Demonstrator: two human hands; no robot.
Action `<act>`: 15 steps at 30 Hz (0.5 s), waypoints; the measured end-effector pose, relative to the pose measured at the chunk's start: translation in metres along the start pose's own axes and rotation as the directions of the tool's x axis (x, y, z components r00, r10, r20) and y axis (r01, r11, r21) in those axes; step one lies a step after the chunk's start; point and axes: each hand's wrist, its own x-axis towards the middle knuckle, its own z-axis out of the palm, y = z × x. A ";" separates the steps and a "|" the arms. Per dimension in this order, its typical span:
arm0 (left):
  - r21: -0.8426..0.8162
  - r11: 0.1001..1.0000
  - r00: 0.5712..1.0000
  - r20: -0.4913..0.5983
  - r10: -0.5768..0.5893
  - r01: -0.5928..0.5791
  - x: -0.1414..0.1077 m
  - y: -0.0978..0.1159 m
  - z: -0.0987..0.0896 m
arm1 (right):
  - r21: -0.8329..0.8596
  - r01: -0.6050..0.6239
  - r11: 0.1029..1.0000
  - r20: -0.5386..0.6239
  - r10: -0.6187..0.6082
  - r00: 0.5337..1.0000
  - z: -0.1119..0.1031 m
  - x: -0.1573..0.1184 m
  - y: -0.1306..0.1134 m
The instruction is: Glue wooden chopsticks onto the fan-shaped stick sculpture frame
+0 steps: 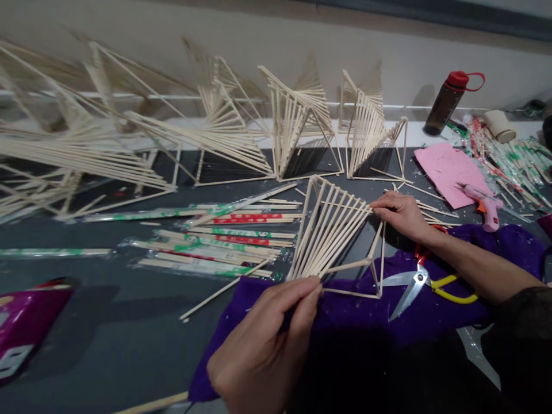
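Note:
A fan-like frame of thin wooden sticks (334, 230) stands on the dark table (129, 322), partly over purple cloth (345, 313). My left hand (269, 339) pinches the lower end of the fanned sticks at the frame's near edge. At the upper right end of the same row, my right hand (399, 213) is closed with fingertips on the stick tips. Open-bladed scissors (420, 279) with red and yellow handles lie on the cloth beneath my right forearm. Right of that hand, a pink glue gun (487, 207) rests by a pink sheet (451, 172).
Several similar stick structures (297, 121) line the wall. Wrapped chopsticks (224, 244) lie left of the frame, with more wrappers (513, 155) at far right. A dark bottle (446, 103) with a red lid stands at the back. A magenta packet (32, 322) is at left.

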 end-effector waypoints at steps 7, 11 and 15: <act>-0.015 1.000 1.000 -0.016 -0.019 0.019 0.000 0.001 0.001 | 0.002 -0.101 0.995 -0.022 0.101 0.995 -0.004 0.000 -0.002; 0.001 0.997 0.997 -0.008 -0.077 0.077 -0.001 0.005 0.000 | -0.013 -0.016 1.000 -0.036 0.015 0.999 -0.006 -0.001 -0.004; 0.008 0.993 0.993 -0.026 -0.116 0.116 -0.003 0.005 0.000 | -0.005 -0.027 1.000 -0.020 0.027 0.999 -0.007 -0.002 -0.002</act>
